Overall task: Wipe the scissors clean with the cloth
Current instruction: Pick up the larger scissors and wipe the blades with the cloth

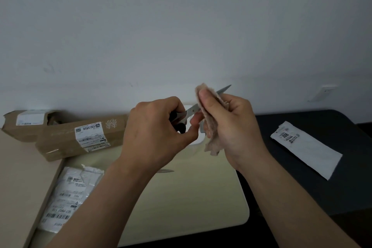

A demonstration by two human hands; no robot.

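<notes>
At the far left a torn cardboard box (26, 125) lies against the wall (181, 26), and a longer cardboard box (80, 139) with a printed shipping label lies just in front of it. Nearer the person, a crumpled white mailer bag (68, 197) with barcode labels rests on the edge of a cream mat (191, 197) on the bench (291, 187).

Above the mat, the left hand (157, 127) has its grip curled round the black handles of the scissors (192, 109), which are held in the air, well clear of the bench. One blade slants up and to the right, its tip showing past the cloth (211, 123). The pinkish-beige cloth is folded over the middle of that blade, and its loose end hangs down. The right hand (235, 127) holds the cloth in a narrow grip, the thumb pressing it against the blade.

Further right, a flat white packet (306, 149) labelled 3006 lies on the dark part of the bench. A white wall socket (324, 91) sits above it.
</notes>
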